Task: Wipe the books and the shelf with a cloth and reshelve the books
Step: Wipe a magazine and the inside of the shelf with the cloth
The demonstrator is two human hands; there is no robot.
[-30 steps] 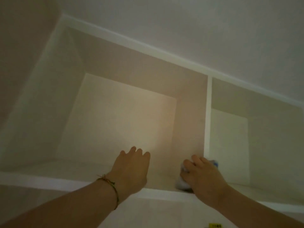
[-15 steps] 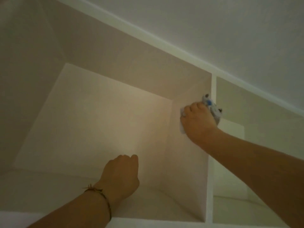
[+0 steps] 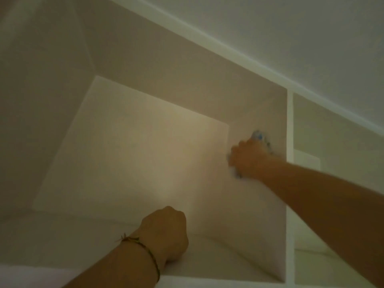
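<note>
cloth point(image 3: 262, 138), pale with blue marks, sits bunched under the right hand point(image 3: 250, 160), which presses it flat against the right inner wall of the shelf point(image 3: 259, 215) compartment, high up near the front edge; bits of it poke out above the knuckles and below the heel of the hand, and the fingers curl over it. the left hand point(image 3: 166, 233) rests on the compartment floor, fingers curled under into a loose fist with nothing in it, a thin bracelet point(image 3: 143, 246) at the wrist. the frame is blurred around the cloth.
</note>
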